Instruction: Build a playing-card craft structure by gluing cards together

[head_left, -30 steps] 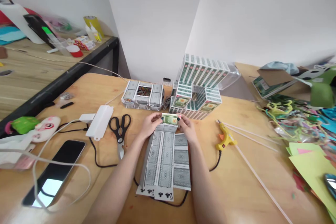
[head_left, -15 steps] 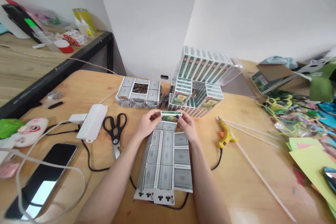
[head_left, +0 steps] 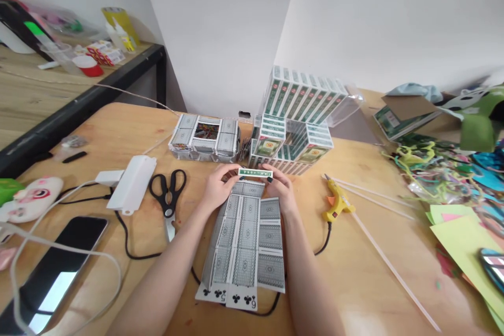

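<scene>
Both hands grip a green-and-white playing card box (head_left: 255, 172) by its ends, at the far end of a long panel of playing cards (head_left: 246, 236). My left hand (head_left: 220, 186) is closed on the box's left end, my right hand (head_left: 279, 187) on its right end. Grey patterned card backs cover most of the panel, and two club faces show at its near edge. Whether the box touches the panel cannot be made out. Behind the hands stand a block built of card backs (head_left: 183, 139) and stacked card boxes (head_left: 303, 95).
Black-handled scissors (head_left: 168, 197) and a white power strip (head_left: 132, 184) lie left, with a phone (head_left: 59, 268) nearer. To the right are a yellow glue gun (head_left: 337, 203), clear glue sticks (head_left: 389, 262) and coloured paper (head_left: 464, 241). A black cord runs under the card panel.
The box has tipped between my hands, so its narrow green side now faces me instead of the broader pictured face. The whole view has shifted slightly.
</scene>
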